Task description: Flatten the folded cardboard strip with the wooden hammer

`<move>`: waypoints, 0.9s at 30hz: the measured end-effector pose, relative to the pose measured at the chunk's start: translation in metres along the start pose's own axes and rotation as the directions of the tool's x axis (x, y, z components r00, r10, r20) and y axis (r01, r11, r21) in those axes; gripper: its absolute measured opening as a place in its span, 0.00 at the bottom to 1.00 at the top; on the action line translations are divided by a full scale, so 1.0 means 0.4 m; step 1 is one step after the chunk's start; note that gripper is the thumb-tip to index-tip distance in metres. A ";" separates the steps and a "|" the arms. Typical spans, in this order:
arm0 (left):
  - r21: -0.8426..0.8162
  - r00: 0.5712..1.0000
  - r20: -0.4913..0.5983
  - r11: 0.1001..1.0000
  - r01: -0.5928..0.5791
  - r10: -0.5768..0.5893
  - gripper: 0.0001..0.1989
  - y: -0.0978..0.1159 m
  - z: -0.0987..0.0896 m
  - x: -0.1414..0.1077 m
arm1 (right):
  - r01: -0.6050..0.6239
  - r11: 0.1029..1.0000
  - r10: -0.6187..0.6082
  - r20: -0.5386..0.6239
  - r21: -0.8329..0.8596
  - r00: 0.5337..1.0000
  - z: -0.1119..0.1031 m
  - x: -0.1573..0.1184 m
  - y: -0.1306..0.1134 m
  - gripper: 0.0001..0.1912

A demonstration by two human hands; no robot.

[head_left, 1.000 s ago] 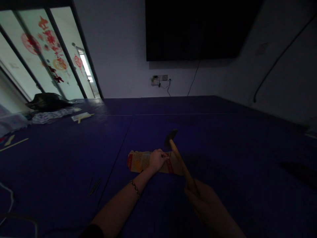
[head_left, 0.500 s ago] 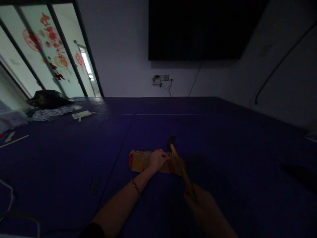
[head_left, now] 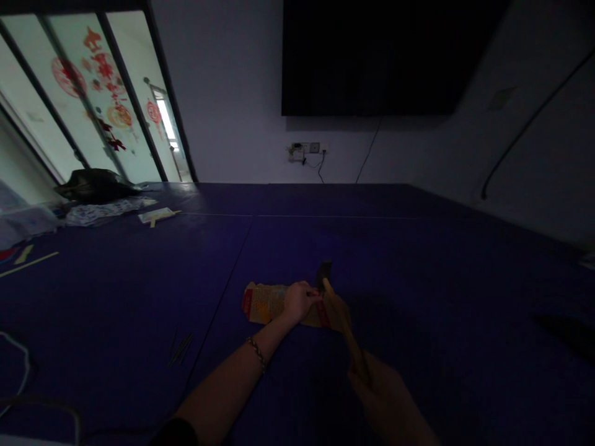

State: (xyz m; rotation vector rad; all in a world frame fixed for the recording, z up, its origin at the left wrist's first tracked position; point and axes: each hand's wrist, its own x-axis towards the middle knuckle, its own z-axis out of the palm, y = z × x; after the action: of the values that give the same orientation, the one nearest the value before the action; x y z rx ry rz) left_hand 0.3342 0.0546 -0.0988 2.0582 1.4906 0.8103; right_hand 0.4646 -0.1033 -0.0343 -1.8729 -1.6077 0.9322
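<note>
My right hand [head_left: 383, 387] is closed around the wooden handle of a hammer [head_left: 346, 325], whose dark head is at the far end. My left hand [head_left: 299, 300] rests on a flattened brown packet with red bands [head_left: 260, 303], with thumb and forefinger pinched together. Between those fingertips is a thin nail, barely visible in the dim light. The hammer head sits close to the left fingertips; whether it touches the nail I cannot tell. Several thin dark nails [head_left: 180, 349] lie on the purple surface left of my forearm.
The purple surface [head_left: 325, 241] reaches back to a wall with a dark screen [head_left: 390, 56] and sockets [head_left: 310, 148]. A black bag [head_left: 95, 184], a white piece with yellow strips [head_left: 155, 215] and a yellow stick [head_left: 30, 264] lie left. A pale cable [head_left: 23, 365] curves at front left.
The hammer head has come down a little, nearer the left fingertips. My left hand stays on the packet; the whole view has shifted slightly.
</note>
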 end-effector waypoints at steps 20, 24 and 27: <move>0.206 0.996 0.068 0.976 -0.066 0.053 0.16 0.015 -0.016 -0.021 | -0.067 0.364 -0.348 0.202 0.929 0.915 -0.052 0.309 0.200 0.23; 0.274 0.996 0.087 0.961 -0.038 0.014 0.22 0.025 -0.025 -0.029 | -0.104 0.314 -0.384 0.226 0.944 0.895 -0.056 0.308 0.202 0.22; 0.315 0.993 0.118 0.949 -0.035 -0.003 0.23 0.041 -0.050 -0.033 | -0.116 0.274 -0.407 0.225 0.955 0.885 -0.058 0.300 0.194 0.19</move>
State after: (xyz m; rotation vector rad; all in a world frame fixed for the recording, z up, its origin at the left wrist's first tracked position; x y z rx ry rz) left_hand 0.3282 0.0377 -0.0760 2.3057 1.6246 0.4671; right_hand 0.5402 0.0018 -0.0985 -0.5997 -0.8912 1.7905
